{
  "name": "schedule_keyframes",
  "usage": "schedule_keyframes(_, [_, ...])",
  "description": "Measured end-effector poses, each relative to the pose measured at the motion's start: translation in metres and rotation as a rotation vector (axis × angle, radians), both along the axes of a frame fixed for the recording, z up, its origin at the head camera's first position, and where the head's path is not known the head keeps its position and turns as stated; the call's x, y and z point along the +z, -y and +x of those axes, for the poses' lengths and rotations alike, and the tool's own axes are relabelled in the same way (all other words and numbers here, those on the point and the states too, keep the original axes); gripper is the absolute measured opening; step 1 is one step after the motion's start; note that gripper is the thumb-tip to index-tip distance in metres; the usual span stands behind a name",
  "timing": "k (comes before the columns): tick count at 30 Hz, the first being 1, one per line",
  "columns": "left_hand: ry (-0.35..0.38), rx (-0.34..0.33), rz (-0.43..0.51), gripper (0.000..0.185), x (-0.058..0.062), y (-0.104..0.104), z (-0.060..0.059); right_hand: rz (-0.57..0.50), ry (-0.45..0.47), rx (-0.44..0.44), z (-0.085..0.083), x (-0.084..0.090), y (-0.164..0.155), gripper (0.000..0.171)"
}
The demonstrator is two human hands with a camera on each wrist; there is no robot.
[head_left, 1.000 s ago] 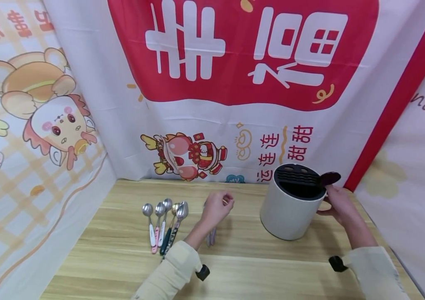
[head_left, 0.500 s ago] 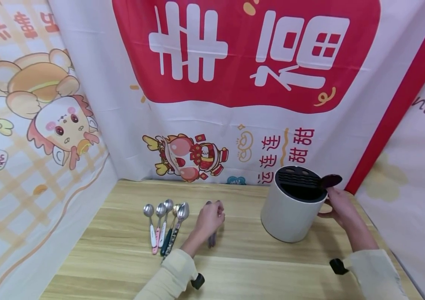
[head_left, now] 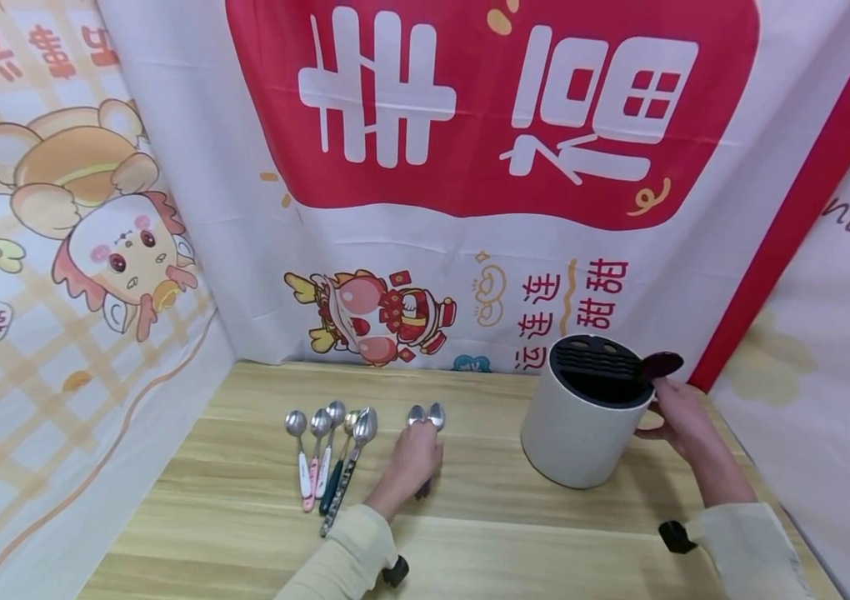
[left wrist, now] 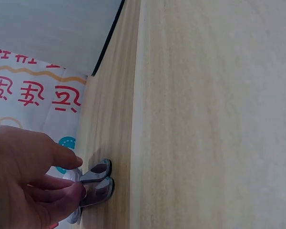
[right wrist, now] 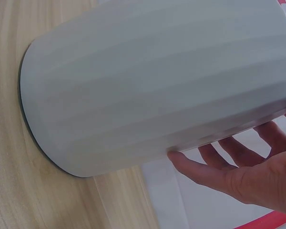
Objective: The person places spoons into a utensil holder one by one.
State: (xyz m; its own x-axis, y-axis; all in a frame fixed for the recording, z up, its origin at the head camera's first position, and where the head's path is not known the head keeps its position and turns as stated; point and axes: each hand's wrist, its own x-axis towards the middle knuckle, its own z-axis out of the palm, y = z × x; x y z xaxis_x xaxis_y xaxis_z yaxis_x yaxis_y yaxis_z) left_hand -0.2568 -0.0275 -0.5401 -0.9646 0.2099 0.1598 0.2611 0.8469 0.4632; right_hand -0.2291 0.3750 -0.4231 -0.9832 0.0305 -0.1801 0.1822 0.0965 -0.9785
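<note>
My left hand [head_left: 413,457] is low on the wooden table [head_left: 515,542], on two spoons [head_left: 426,414] whose silver bowls show just past the fingers. In the left wrist view, thumb and fingers [left wrist: 62,188] pinch the two spoons [left wrist: 100,179] against the tabletop. A white cylindrical holder [head_left: 575,442] with a black slotted top stands at the right. My right hand [head_left: 682,412] rests on its right side, and the fingers [right wrist: 205,164] lie fairly straight along the holder [right wrist: 148,86] near its rim. A dark oval piece [head_left: 661,364] sticks out at the rim above that hand.
Several spoons with coloured handles [head_left: 327,454] lie side by side left of my left hand, bowls pointing away. Printed cloth banners [head_left: 470,208] wall in the table at the back and on both sides. The holder stands near the right banner.
My left hand came down from above the table and slightly left, bringing the two spoons onto the wood, so their bowls now show. The right hand and holder stayed put.
</note>
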Motion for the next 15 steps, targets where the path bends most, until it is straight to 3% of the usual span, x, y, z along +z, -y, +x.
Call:
schedule_keyframes(6, [0.005, 0.02, -0.07, 0.006, -0.0011, -0.0015, -0.002, -0.006, -0.003, 0.0, -0.0001, -0.0026, -0.0007, 0.029])
schedule_keyframes(15, [0.044, 0.072, -0.069, 0.009, 0.0015, -0.0042, -0.0026, -0.019, -0.011, -0.005, -0.0003, -0.0023, -0.0009, 0.028])
